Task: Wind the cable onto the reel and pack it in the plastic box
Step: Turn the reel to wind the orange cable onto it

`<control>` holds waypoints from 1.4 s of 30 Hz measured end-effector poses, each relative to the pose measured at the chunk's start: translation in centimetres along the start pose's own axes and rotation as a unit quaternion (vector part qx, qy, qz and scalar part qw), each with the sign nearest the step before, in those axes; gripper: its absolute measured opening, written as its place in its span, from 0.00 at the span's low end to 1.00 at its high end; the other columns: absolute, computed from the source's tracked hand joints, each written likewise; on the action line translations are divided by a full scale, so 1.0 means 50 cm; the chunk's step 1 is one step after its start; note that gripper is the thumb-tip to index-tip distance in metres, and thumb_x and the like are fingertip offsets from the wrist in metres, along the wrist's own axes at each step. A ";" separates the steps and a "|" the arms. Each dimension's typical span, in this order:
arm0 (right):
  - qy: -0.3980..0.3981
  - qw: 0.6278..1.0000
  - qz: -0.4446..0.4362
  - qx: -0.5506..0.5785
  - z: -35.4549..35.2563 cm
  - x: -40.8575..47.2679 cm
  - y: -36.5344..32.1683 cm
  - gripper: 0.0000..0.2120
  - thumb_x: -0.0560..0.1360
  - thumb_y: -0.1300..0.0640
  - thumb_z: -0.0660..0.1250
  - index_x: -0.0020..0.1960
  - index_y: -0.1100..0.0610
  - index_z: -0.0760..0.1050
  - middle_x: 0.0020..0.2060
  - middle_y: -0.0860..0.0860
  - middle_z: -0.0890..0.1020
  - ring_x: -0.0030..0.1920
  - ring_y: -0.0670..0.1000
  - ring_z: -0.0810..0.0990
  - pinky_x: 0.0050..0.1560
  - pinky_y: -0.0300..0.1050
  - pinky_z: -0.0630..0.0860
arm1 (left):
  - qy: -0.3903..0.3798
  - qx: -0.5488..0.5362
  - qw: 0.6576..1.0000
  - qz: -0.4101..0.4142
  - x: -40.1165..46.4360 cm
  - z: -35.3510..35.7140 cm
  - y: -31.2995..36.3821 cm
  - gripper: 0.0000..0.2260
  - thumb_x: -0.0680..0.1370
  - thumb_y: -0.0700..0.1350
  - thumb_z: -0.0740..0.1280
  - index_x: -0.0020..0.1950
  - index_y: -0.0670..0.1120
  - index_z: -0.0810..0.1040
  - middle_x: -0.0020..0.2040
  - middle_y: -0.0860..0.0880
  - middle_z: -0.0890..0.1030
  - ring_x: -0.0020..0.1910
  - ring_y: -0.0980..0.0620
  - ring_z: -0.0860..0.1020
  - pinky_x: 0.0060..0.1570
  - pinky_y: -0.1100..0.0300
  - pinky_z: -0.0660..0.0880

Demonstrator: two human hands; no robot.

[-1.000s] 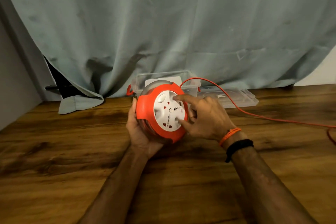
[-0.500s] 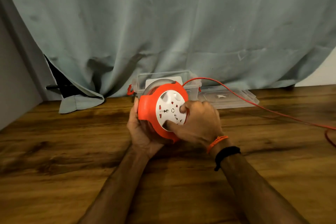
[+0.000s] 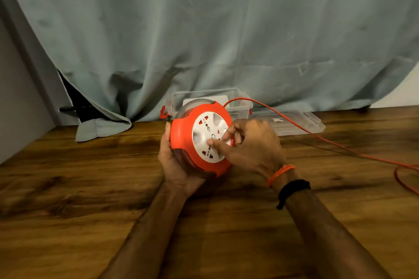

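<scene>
Reel [image 3: 199,140] is up off the bench [image 3: 90,199], tilted, white socket face [image 3: 209,139] turned toward the camera, orange rim around it

Left hand [image 3: 175,163] cups the reel from behind and below, palm under the clear back shell, fingers wrapped round it. Thumb runs up the left edge of the orange rim

Right hand [image 3: 249,145] sits over the right side of the socket face, fingers curled. Thumb and index tip press on the white face near the centre hub; a bit of orange shows between the fingers there, can't tell if it's a crank knob or the rim. Reads as gripping the reel face, exact hold is partly hidden by the knuckles

Cable [image 3: 294,123], orange, leaves the top right of the reel, arcs up over the box, then runs down right across the bench to the frame edge, where a loose loop lies. Still lots of cable off the reel

Plastic box [image 3: 204,99], clear with orange latches, stands right behind the reel against the curtain [image 3: 204,29], open top. Its clear lid [image 3: 292,121] lies flat on the bench just to the right of it, cable crossing above

Right wrist carries an orange thread band [image 3: 280,173] and a black band [image 3: 292,189]
</scene>
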State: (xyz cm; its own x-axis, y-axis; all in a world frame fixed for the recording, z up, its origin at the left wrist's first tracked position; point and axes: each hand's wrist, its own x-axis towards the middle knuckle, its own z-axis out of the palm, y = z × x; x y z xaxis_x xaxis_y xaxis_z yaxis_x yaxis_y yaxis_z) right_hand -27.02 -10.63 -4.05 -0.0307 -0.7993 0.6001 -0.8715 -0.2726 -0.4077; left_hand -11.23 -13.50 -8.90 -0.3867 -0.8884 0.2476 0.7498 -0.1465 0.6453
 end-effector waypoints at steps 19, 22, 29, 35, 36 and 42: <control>0.028 0.991 -0.062 -0.113 -0.003 -0.030 0.004 0.30 0.58 0.34 0.71 0.55 0.48 0.78 0.40 0.52 0.83 0.44 0.57 0.80 0.47 0.48 0.72 | -0.012 0.005 0.999 -0.029 0.004 0.006 -0.006 0.34 0.71 0.70 0.61 0.69 0.48 0.78 0.68 0.40 0.78 0.66 0.36 0.76 0.62 0.36 0.74; 0.023 0.998 0.050 -0.019 0.023 -0.035 -0.016 0.29 0.55 0.31 0.70 0.49 0.48 0.76 0.46 0.49 0.82 0.50 0.54 0.79 0.51 0.49 0.76 | -0.001 0.007 1.000 -0.001 0.003 0.008 -0.007 0.32 0.72 0.69 0.61 0.65 0.49 0.81 0.64 0.40 0.81 0.64 0.38 0.79 0.60 0.38 0.76; -0.166 0.918 0.265 0.242 0.087 -0.056 -0.019 0.14 0.73 0.46 0.70 0.47 0.57 0.78 0.49 0.52 0.84 0.52 0.49 0.82 0.46 0.42 0.80 | 0.039 0.065 0.996 0.051 0.000 0.023 -0.009 0.31 0.70 0.68 0.66 0.63 0.47 0.82 0.62 0.39 0.82 0.60 0.39 0.81 0.55 0.43 0.80; -0.027 0.942 0.206 0.262 0.042 -0.021 -0.052 0.21 0.62 0.31 0.71 0.37 0.49 0.79 0.30 0.39 0.80 0.32 0.37 0.79 0.29 0.30 0.73 | 0.051 0.044 0.997 0.047 0.002 0.017 -0.008 0.34 0.70 0.67 0.63 0.66 0.45 0.80 0.64 0.38 0.80 0.64 0.37 0.78 0.64 0.38 0.74; -0.028 0.955 0.193 0.223 0.027 -0.019 -0.049 0.24 0.62 0.30 0.71 0.33 0.52 0.79 0.28 0.41 0.80 0.31 0.39 0.79 0.31 0.34 0.75 | 0.045 0.035 0.998 0.041 0.002 0.016 -0.007 0.33 0.71 0.68 0.62 0.66 0.46 0.80 0.64 0.39 0.81 0.64 0.38 0.79 0.63 0.39 0.75; -0.037 0.999 -0.030 0.014 -0.038 -0.002 -0.006 0.19 0.64 0.36 0.72 0.48 0.46 0.78 0.28 0.38 0.71 0.35 0.48 0.76 0.44 0.46 0.78 | 0.008 0.015 1.000 -0.001 0.001 0.010 -0.005 0.34 0.74 0.70 0.56 0.70 0.48 0.76 0.69 0.40 0.77 0.67 0.37 0.76 0.65 0.36 0.72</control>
State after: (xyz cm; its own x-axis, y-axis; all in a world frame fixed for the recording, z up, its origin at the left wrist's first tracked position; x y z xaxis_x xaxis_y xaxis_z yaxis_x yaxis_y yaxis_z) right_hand -27.68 -9.43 -2.67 0.0583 -0.8183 0.5718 -0.8568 -0.3350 -0.3920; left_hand -11.71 -13.26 -8.68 -0.3793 -0.8949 0.2351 0.7323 -0.1350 0.6674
